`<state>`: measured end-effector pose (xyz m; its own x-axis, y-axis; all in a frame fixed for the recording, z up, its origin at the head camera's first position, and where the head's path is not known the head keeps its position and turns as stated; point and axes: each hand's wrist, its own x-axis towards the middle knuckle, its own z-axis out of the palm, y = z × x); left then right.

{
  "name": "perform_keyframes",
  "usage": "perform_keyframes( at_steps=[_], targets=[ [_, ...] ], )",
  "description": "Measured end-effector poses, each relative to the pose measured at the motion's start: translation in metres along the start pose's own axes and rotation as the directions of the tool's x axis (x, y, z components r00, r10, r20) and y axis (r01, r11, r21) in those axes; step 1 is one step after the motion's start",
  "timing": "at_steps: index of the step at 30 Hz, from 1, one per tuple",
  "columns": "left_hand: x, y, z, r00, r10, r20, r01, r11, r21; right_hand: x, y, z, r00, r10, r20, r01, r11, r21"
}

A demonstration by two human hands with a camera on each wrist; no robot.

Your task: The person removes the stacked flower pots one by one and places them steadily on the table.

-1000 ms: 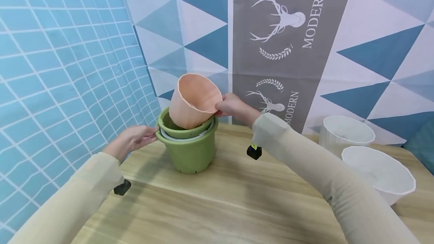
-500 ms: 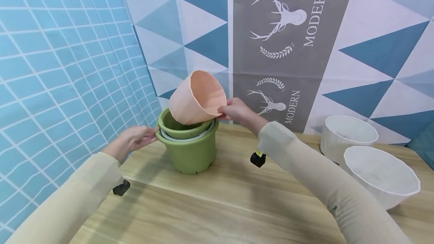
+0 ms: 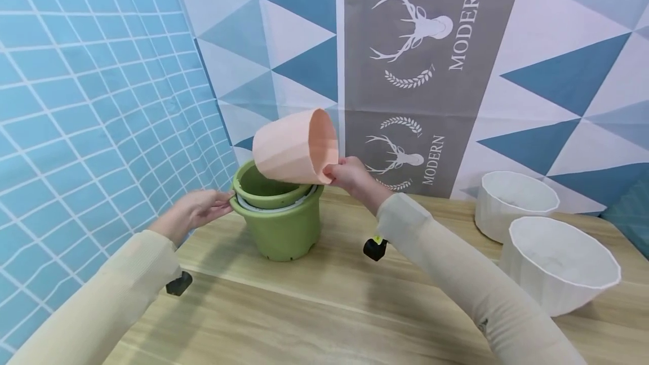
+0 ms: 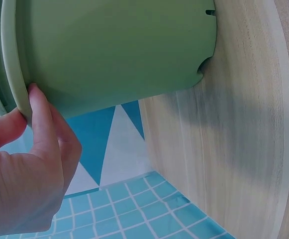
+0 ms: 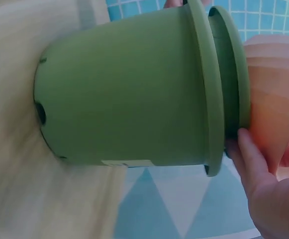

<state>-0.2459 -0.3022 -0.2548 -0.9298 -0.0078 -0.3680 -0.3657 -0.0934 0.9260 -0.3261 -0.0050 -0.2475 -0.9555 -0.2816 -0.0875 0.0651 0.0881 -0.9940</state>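
Note:
A peach-pink flower pot [image 3: 284, 148] lies tipped on its side above a stack of pots, its mouth turned to the right. My right hand [image 3: 351, 176] pinches its rim at the lower right. Beneath it stands the large green flower pot [image 3: 286, 235], upright, with a smaller green pot [image 3: 271, 201] nested in it and a thin white rim showing between the two. My left hand [image 3: 203, 207] pinches the large pot's rim on the left; in the left wrist view the thumb and fingers [image 4: 45, 124] close on that rim.
Two white fluted pots, a rear one [image 3: 517, 201] and a nearer one [image 3: 560, 261], stand at the right of the wooden table [image 3: 284, 314]. A blue tiled-pattern sheet [image 3: 101, 100] hangs at the left, and a patterned backdrop [image 3: 405, 89] rises behind.
The pink pot has tilted further over, from leaning inside the green pot to lying nearly sideways above it, its mouth swinging right. My left hand keeps its hold on the green rim.

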Motion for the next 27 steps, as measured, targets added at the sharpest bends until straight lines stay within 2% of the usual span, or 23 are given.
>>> perform_keyframes(
  at_steps=[6,16,19,21,23,25,27],
  targets=[
    [0.001,-0.001,0.001,1.0,0.005,0.008,-0.005,1.0,0.016,0.0,0.009,-0.005,0.999,0.014,0.046,-0.024,0.976,0.217],
    [-0.002,-0.001,0.0,1.0,-0.004,-0.013,0.004,1.0,0.008,-0.006,0.015,-0.002,0.997,0.011,0.081,-0.031,0.968,0.248],
    [-0.002,-0.002,-0.001,1.0,-0.007,-0.014,0.007,1.0,0.008,-0.009,0.018,-0.002,0.995,0.013,0.094,-0.039,0.959,0.28],
    [-0.002,-0.002,0.0,1.0,-0.009,-0.011,0.009,1.0,-0.003,-0.007,0.024,-0.006,0.993,-0.001,0.12,-0.041,0.938,0.344],
    [-0.001,-0.002,0.0,1.0,-0.01,-0.008,0.01,1.0,-0.006,0.018,0.045,-0.015,0.987,-0.02,0.157,-0.048,0.908,0.417],
    [-0.001,-0.001,0.001,1.0,-0.009,-0.009,0.009,1.0,-0.007,0.053,0.071,-0.026,0.975,-0.05,0.216,-0.062,0.874,0.481],
    [-0.002,-0.001,0.001,1.0,-0.011,-0.012,0.011,1.0,-0.004,0.083,0.093,-0.033,0.971,-0.039,0.236,-0.094,0.846,0.525]
  ],
)
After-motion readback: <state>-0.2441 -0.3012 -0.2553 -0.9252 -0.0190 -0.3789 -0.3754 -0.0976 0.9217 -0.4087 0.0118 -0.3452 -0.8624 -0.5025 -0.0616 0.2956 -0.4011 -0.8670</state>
